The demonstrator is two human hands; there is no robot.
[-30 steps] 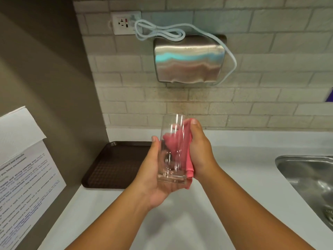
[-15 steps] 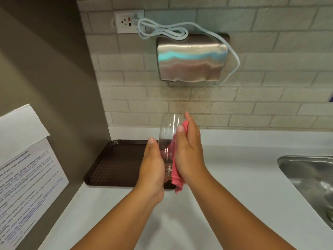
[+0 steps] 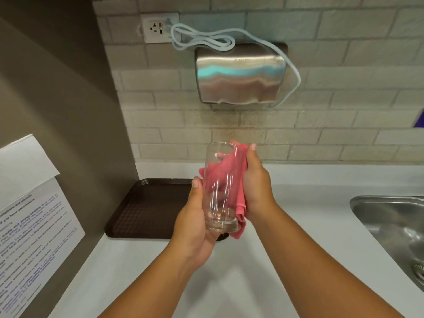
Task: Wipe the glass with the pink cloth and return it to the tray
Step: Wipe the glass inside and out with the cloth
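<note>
The left hand (image 3: pixel 195 228) forms the primary grip: palm and curled fingers are closed around the lower half and base of the glass (image 3: pixel 220 189), thumb lying up its left side. The glass is held upright, slightly tilted, clear of the surface (image 3: pixel 229 283) and raised above it.

The right hand (image 3: pixel 257 187) forms the second grip, closed on the pink cloth (image 3: pixel 231 177). This hand presses the cloth against the right side of the glass; the thumb tip sits at rim height. Part of the cloth shows through the glass wall, but whether it lies inside the glass or behind it cannot be told. A loose corner of cloth hangs below the right-hand grip, beside the base of the glass.

The tray (image 3: pixel 146 210), dark brown with a gridded floor, lies on the surface to the left of and behind the left-hand grip, in the corner against the side wall. The left hand hides its right end.

Right of the right-hand grip, well apart, a steel sink (image 3: pixel 394 223) is set into the surface. Above both grips, a steel hand dryer (image 3: pixel 239 76) is mounted on the brick wall, with its cable (image 3: pixel 204 40) looped to a wall socket (image 3: pixel 158 27). Far left of the grips, a printed notice (image 3: pixel 29 228) hangs on the side wall
</note>
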